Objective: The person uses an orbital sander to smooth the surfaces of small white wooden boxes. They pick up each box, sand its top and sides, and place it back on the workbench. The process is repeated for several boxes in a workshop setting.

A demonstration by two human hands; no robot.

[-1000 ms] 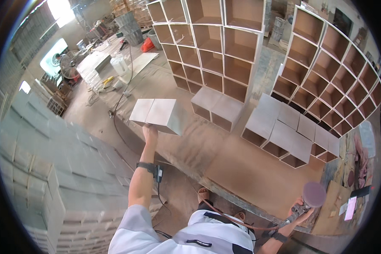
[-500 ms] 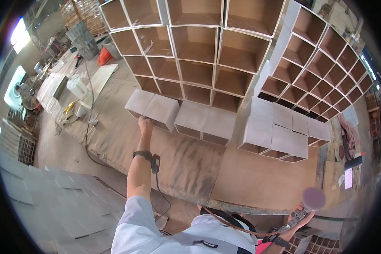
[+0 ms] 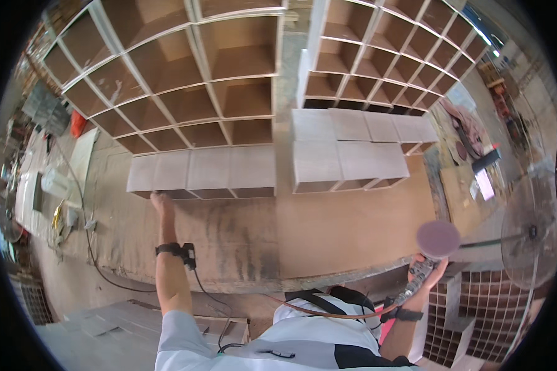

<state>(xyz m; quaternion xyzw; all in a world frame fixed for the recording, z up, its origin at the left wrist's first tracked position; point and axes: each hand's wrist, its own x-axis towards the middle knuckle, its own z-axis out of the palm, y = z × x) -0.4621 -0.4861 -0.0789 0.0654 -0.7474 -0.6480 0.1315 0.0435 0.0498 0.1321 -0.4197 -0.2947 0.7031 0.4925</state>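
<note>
Head view: one row of pale boxes [image 3: 209, 170], four tops showing, stood edge to edge on the workbench [image 3: 229, 241], open fronts toward the person, at the foot of a tall grid of open compartments [image 3: 241, 49]. One left hand [image 3: 163, 203], at the lower front edge near the row's left end; its fingertips were hidden, so whether it gripped the box or merely rested against it could not be told. One black wrist strap with a small device [image 3: 187, 254], on the left forearm. One right hand [image 3: 436, 272], closed around the body of a sander [image 3: 423, 270], well apart from the boxes, above the bench's near edge; its round purple disc [image 3: 439, 239] faced upward. One reddish-brown hose [image 3: 328, 315], running from the sander across the person's front. One second group of pale boxes [image 3: 346, 161], in two rows, right of the first, before a second compartment grid [image 3: 333, 60]. Sundries: one whitish container [image 3: 56, 184] and one orange-red bag [image 3: 77, 123], far left; one pinkish cloth [image 3: 461, 127], far right; one fan [image 3: 532, 232], at the right rim.
</note>
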